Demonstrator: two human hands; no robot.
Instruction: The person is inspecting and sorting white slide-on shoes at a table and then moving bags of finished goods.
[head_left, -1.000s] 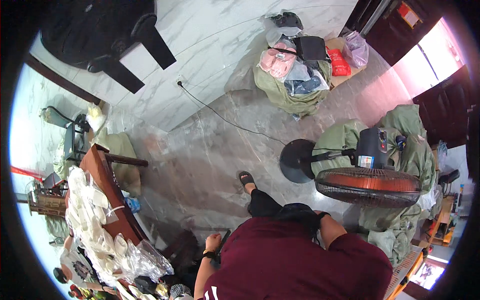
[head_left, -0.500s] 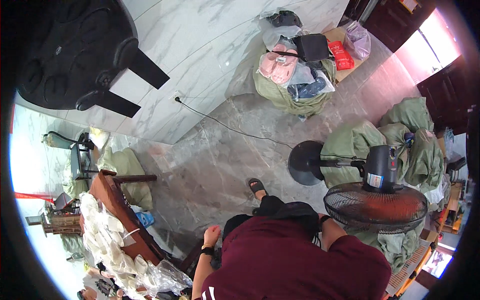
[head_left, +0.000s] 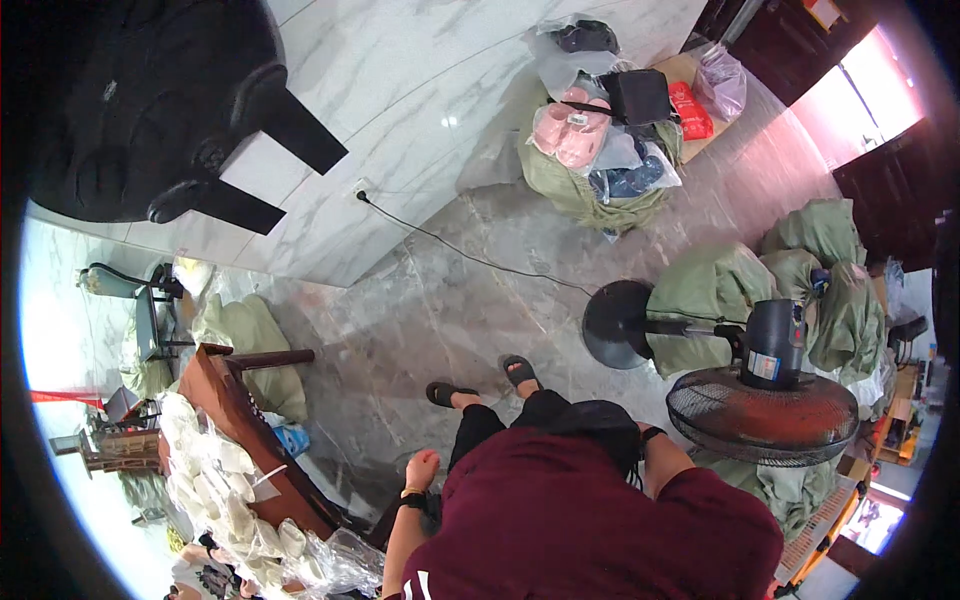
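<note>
My left hand (head_left: 422,468) hangs beside my left thigh, its fingers curled in and nothing visible in them. A dark band and a thin bracelet circle that wrist. Nearest to it is the brown table (head_left: 225,400), which carries a heap of pale shoes (head_left: 215,465) in clear plastic. My right hand (head_left: 641,430) rests by my right hip against a black, soft-looking item (head_left: 603,422). Its fingers are hidden there, so I cannot tell what they hold. A black band crosses the right wrist. Both my feet, in black sandals (head_left: 452,394), stand on the grey floor.
At the right stands a black pedestal fan (head_left: 762,415), its cord (head_left: 470,257) running across the floor to a wall socket (head_left: 362,190). Behind it are several green sacks (head_left: 710,300). Ahead, another sack (head_left: 560,190) bears pink slippers (head_left: 570,135) and bags. A dark panel (head_left: 150,110) looms upper left.
My left foot has come into view beside the right one. The view has shifted slightly, and the fan and far sack appear a little further right. Both hands keep their places.
</note>
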